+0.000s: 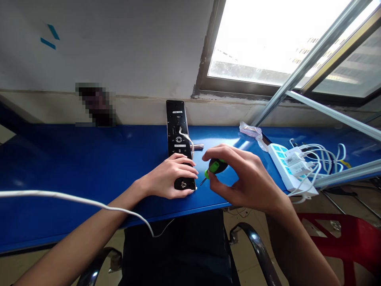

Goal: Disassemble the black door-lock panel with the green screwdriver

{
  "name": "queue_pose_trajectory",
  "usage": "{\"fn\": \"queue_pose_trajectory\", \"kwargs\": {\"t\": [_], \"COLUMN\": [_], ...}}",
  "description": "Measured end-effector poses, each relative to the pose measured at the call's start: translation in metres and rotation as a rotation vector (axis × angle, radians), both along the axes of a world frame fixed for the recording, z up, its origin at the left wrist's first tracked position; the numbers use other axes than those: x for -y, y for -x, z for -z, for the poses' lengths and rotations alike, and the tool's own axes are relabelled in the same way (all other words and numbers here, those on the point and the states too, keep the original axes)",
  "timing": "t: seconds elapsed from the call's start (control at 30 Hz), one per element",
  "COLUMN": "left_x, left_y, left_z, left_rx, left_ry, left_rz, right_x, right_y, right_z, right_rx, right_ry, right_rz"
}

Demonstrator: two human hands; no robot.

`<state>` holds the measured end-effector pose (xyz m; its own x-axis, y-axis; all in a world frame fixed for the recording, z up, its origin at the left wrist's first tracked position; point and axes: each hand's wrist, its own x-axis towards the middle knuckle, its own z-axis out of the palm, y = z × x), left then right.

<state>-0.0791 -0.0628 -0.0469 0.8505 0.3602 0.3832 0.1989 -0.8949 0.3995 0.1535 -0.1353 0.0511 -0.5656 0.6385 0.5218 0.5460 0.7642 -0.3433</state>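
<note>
A screwdriver (216,167) held just beside a black electronic door lock panel (177,129)

The panel lies flat on a blue bench top (89,159), its long side running away from the person. The left hand (169,174) rests open over its lower end, fingers spread and touching the face, with a small metal thumb-turn (183,184) showing just below them. The right hand (238,178) is closed around the green-and-black handle of the screwdriver, whose thin metal shaft (203,182) points down and sits near the panel's lower corner without touching it. A white cable (186,137) runs from the panel's face and curves over its side, and a short grey rod (198,146) lies just beside the panel. Well to the right of the panel sit a crumpled pale plastic bag (251,131) and a white-and-blue power strip (279,165) with white chargers (293,159) plugged in
</note>
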Motion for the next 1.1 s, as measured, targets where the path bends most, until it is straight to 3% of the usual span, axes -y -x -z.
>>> {"fn": "queue_pose_trajectory", "kwargs": {"t": [0.23,0.5,0.7,0.87,1.1], "left_x": [0.000,-0.001,-0.008,-0.024,-0.054], "left_y": [0.002,0.004,0.002,-0.015,-0.061], "left_z": [-0.003,-0.008,-0.011,-0.023,-0.031], "left_rx": [0.011,-0.002,0.033,-0.031,-0.274], "left_ry": [0.035,0.094,0.194,0.179,0.004], "left_rz": [-0.014,0.005,-0.052,0.023,0.074], "right_x": [0.002,-0.004,-0.004,-0.013,-0.026], "right_y": [-0.005,-0.003,-0.012,-0.020,-0.037], "right_z": [-0.001,0.005,0.001,0.001,0.003], "right_rx": [-0.098,-0.160,-0.225,-0.279,-0.251], "right_ry": [-0.078,-0.100,-0.125,-0.165,-0.165], "right_rz": [0.056,0.018,0.074,0.093,0.174]}}
